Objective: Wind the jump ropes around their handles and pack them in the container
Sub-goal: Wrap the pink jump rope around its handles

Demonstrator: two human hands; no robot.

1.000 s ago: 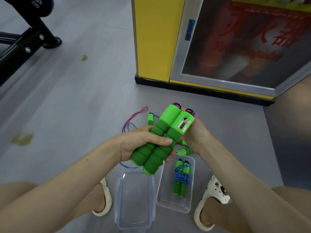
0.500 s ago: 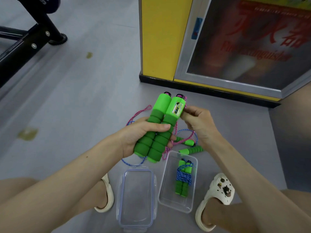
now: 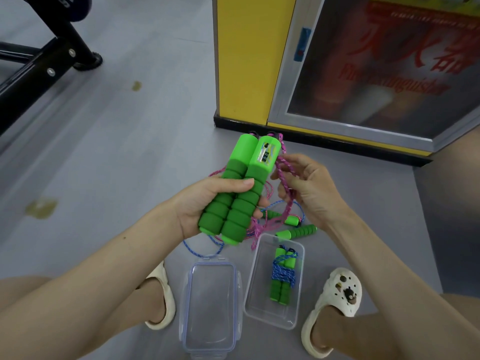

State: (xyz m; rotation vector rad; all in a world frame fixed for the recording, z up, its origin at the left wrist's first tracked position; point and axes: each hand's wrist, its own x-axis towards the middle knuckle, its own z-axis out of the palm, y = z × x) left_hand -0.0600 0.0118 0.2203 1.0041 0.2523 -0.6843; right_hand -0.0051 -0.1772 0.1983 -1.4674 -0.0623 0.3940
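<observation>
**Handles in left hand, pink rope in right hand.**
We see the left fingers curled tight round two green handles, side by side, tops tilted up over the floor. The right fingers are half curled just beside them, pinching the pink rope near the handle tops. Below, the container on the floor holds one wound rope. The lid lies just left of it, loose handles just beyond.
</observation>
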